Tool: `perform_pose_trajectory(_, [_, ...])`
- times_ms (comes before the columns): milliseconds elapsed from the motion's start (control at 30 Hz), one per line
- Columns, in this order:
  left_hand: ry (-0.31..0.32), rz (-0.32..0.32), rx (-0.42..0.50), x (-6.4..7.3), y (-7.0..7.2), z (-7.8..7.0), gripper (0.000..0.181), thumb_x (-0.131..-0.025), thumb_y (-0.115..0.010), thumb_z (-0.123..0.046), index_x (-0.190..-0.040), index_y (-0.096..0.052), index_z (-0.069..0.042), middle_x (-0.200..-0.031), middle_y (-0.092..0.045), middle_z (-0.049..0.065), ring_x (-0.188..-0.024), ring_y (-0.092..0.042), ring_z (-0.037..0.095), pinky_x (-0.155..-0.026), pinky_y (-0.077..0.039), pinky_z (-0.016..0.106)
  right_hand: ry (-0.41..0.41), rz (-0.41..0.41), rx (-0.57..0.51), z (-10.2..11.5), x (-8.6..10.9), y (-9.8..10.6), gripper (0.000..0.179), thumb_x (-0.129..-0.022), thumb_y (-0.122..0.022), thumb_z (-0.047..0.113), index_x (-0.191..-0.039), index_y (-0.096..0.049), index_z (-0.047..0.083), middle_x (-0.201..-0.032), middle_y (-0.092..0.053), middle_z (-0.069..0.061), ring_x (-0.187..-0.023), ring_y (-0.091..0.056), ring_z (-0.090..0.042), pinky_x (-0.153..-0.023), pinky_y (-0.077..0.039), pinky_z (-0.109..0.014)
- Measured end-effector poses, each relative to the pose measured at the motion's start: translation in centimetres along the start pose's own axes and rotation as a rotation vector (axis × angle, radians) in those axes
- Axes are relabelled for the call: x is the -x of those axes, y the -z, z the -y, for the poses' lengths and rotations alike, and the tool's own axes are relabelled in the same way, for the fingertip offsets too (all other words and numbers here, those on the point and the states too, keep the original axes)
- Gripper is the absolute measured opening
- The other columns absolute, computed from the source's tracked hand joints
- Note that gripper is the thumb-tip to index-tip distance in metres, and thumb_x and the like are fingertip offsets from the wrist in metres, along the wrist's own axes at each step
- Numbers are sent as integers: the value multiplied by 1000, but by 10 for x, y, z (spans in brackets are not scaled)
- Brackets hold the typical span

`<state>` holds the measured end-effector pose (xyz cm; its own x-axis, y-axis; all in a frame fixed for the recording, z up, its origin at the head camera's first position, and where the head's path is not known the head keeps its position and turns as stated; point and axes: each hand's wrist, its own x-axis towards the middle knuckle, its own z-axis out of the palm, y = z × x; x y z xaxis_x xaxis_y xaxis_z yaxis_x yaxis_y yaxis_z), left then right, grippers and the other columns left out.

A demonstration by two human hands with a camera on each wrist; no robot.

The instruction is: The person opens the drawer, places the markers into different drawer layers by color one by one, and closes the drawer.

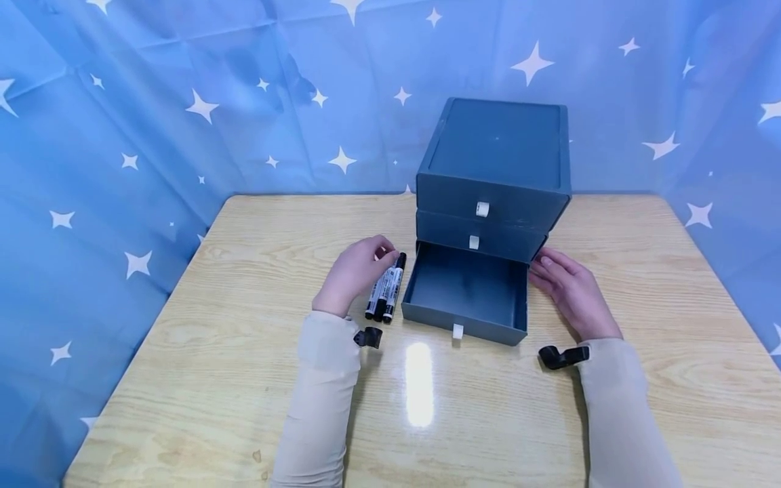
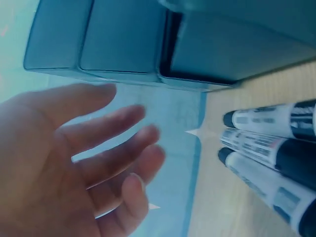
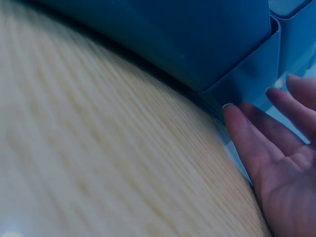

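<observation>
Three white markers with black caps (image 1: 385,291) lie side by side on the table, left of a dark blue drawer unit (image 1: 497,146). Its bottom drawer (image 1: 466,288) is pulled out, with a bare interior. My left hand (image 1: 358,271) hovers by the markers' far ends; the left wrist view has its fingers (image 2: 123,118) spread and loosely bent, holding nothing. At the unit's lower right side is my right hand (image 1: 569,291). In the right wrist view its fingers (image 3: 247,133) extend, tips right at the casing's lower side.
The unit's upper two drawers, with white pull tabs (image 1: 483,209), are pushed in. It stands near the back of a wood-grain table (image 1: 201,379). Behind hangs a blue cloth with white stars (image 1: 342,88). A black wrist camera (image 1: 564,357) protrudes from the right sleeve.
</observation>
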<state>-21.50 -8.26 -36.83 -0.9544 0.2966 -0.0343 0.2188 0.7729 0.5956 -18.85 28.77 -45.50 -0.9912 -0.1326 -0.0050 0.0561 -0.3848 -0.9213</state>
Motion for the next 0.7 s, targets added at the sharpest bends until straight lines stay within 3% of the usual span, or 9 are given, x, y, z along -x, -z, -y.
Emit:
perform_pose_trajectory(100, [19,-67,-4,-4,-3,5,24,-91,-47,-33,-105,-58,-17,-91,-56,-3,-75,-52,14,-67,-43,30,1,-2,3,0,0,0,47,-94,-45,11,-137,-30,0,-129,-42,-10,-115,-47,-17,-93,-35,-35])
perform_pose_trajectory(200, [45,-91,-16,-8,-7,11,25,-92,-47,-30,-110,-57,-17,-95,-54,0,-79,-52,15,-69,-43,31,1,-1,4,1,1,0,44,-94,-44,10,-136,-34,2,-128,-44,-9,-115,-48,-17,-93,-35,-35])
perform_pose_trajectory(500, [100,-28,-21,-18,-23,27,37,-90,-52,-27,-125,-47,-15,-108,-50,9,-89,-51,18,-77,-43,34,7,-3,3,2,0,-1,44,-93,-45,10,-135,-36,2,-128,-44,-10,-115,-47,-17,-93,-36,-34])
perform_pose_trajectory(700, [145,-15,-13,-21,-33,33,46,-88,-55,-29,-131,-42,-17,-114,-47,8,-98,-49,20,-81,-42,36,2,-7,12,1,0,0,42,-93,-45,11,-134,-38,3,-128,-45,-9,-115,-47,-17,-93,-35,-35])
